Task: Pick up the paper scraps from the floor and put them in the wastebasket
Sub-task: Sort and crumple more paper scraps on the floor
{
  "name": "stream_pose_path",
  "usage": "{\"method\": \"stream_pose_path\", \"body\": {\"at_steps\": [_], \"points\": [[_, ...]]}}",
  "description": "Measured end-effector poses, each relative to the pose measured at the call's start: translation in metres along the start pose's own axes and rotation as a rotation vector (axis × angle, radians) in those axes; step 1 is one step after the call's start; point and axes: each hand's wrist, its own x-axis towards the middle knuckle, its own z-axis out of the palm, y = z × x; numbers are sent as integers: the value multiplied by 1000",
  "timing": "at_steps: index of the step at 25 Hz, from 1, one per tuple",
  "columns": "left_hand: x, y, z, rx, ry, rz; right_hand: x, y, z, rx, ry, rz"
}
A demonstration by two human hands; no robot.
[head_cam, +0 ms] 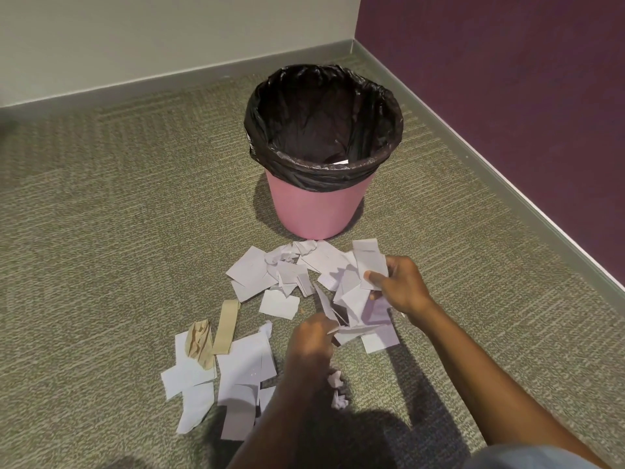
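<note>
A ribbed, olive carpeted floor [118, 214] fills a room corner. On it stands a round pink plastic wastebasket [318, 211] lined with a crinkled black bin bag [324, 177]; one white piece already shows inside. Just in front, flat, torn white paper scraps [257, 269] lie spread in two loose patches. The gathering step is under way: the right hand [404, 287] has its grip clenched on a bunch of scraps, thumb on top, while the blurred left hand [309, 340] looks to pinch another sheet. Next probably comes a lift over the rim. Two tan paper strips [228, 326] and small crumpled wads [336, 379] remain.
</note>
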Motion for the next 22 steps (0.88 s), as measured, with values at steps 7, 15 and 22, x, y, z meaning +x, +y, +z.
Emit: {"method": "stream_pose_path", "body": {"at_steps": [7, 15, 22], "points": [[49, 38, -125, -56, -7, -241, 2, -3, -2, 224, 189, 52], [133, 139, -252, -87, 239, 12, -12, -31, 22, 233, -9, -4], [247, 147, -237, 266, 301, 59, -34, -80, 6, 283, -126, -132]]}}
